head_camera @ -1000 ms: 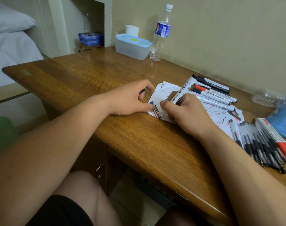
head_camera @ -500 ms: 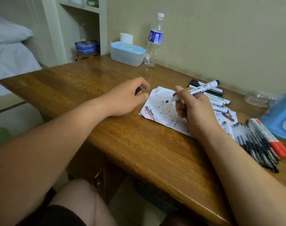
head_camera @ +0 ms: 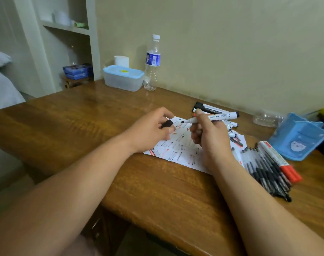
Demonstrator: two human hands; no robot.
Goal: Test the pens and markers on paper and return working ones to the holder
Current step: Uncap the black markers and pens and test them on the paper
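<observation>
Head view: right hand grips the uncapped marker tip-first toward the cap pinched by the left hand, seemingly for recapping.

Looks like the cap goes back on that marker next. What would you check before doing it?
1. Marker gripped by the right hand: ok.
2. Cap pinched in the left hand: ok.
3. Bare marker end points toward the cap, with a gap between them: ok.
4. This marker wrote on the paper: cannot tell; many marks there.
5. Blue holder standing upright: cannot tell.
</observation>
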